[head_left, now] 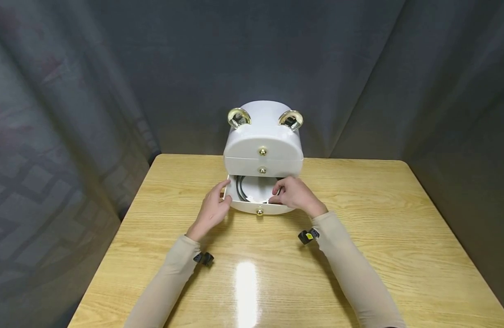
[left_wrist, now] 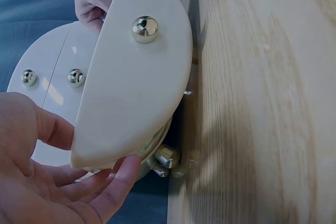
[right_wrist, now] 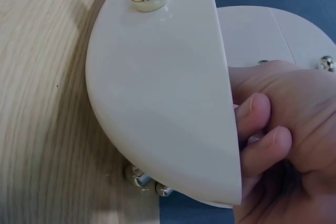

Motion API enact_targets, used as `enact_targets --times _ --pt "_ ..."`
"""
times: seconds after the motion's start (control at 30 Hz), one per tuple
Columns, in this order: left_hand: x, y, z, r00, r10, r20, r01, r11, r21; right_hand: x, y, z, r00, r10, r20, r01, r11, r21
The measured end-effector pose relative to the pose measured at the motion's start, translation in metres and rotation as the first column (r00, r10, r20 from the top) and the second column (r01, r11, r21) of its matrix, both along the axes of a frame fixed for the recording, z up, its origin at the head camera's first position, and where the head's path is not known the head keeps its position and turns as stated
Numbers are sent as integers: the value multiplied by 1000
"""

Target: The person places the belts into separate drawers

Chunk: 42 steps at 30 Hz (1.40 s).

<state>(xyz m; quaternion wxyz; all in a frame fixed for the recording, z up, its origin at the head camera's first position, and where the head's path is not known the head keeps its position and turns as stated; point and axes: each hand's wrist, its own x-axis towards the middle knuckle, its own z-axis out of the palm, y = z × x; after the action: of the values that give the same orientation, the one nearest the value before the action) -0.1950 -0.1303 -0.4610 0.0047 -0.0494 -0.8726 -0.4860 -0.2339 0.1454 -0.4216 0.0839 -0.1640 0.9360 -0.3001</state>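
Note:
A white, round-topped drawer box (head_left: 263,132) with two gold-ringed ears stands on the table, its bottom drawer (head_left: 245,207) pulled out. A dark coiled cable (head_left: 240,189) lies in that drawer. My left hand (head_left: 211,207) holds the drawer's left end, thumb at the upper edge and fingers beneath in the left wrist view. Over the drawer's right side, my right hand (head_left: 297,195) reaches in with bent fingers beside the coil. The drawer front (right_wrist: 163,93) hides those fingertips in the right wrist view, and I cannot tell whether they pinch the cable.
Two upper drawers with gold knobs (head_left: 262,151) are closed. The box stands toward the back of the wooden table (head_left: 186,182), before a dark grey curtain (head_left: 252,54). Small gold feet (left_wrist: 167,157) show under the box.

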Motion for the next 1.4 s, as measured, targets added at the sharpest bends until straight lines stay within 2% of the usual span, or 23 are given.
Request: enact_targets --times 0.2,0.47,0.63,0.8,0.97,1.2,1.27,1.4 --pt "-3 0 0 1000 -10 -2 10 1000 -5 0 5 0 998 -5 70 12 995 -99" --pt "-3 -4 0 1000 -28 -5 28 998 -54 5 11 2 995 -8 97 28 978 -209" --pt "0 -1 4 994 -25 -103 10 989 -149 9 14 3 997 -1 75 19 969 -247" --pt "4 4 9 977 -21 -214 -26 977 -214 15 18 4 999 -3 49 17 956 -293" --pt "11 10 12 946 -16 -323 -66 968 -242 23 22 4 998 -29 60 49 932 -359" --pt "18 16 16 883 -36 -467 -108 955 -278 30 31 1 990 -137 38 139 877 -460" --pt "20 17 17 866 -66 -496 -84 958 -274 31 35 -2 985 -171 29 163 858 -487" --pt "22 19 14 827 -178 -533 33 963 -269 33 41 -6 973 -229 19 204 824 -528"
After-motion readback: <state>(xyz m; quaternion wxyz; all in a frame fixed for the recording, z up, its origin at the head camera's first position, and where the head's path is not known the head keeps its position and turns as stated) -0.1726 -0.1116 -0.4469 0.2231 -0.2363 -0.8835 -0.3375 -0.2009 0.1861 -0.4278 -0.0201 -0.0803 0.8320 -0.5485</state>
